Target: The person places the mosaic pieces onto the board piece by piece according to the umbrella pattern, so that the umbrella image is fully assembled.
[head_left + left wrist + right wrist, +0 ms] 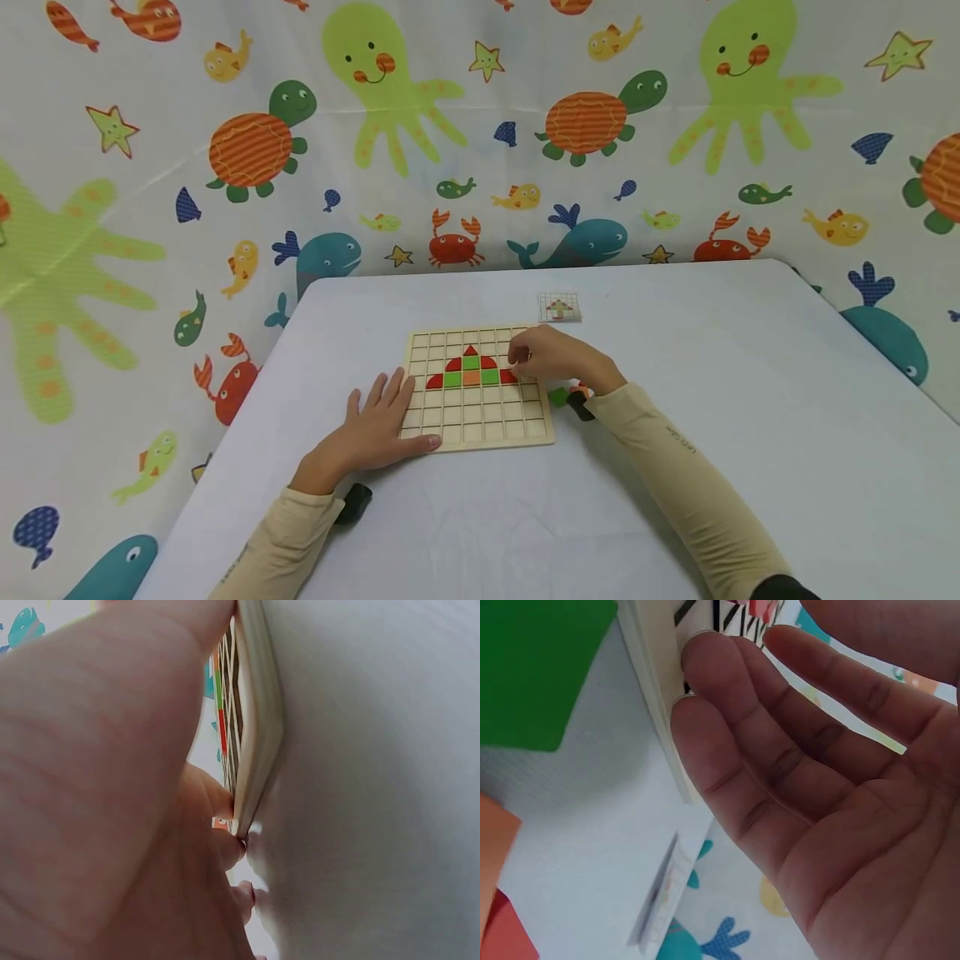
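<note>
Fingers of the left hand [378,425] are laid flat and spread on the near-left corner of the wooden grid board [480,433], which lies mid-desk [750,400]. Farther on, the right hand [558,358] is rested at the board's right edge, fingers loosely extended, beside the red-and-green tile figure [471,372]. A small pattern card [559,307] is seen beyond.

One wooden grid board [480,417] on the counter [750,400] carries three green tiles [471,362] and one orange tile [471,378] — plus red pieces [453,365], at least five showing beside the fingers [519,354]. One small pattern card [559,307] lies beyond the fingers; two hands — left hand [375,429], right hand [558,360] — rest at the board.
</note>
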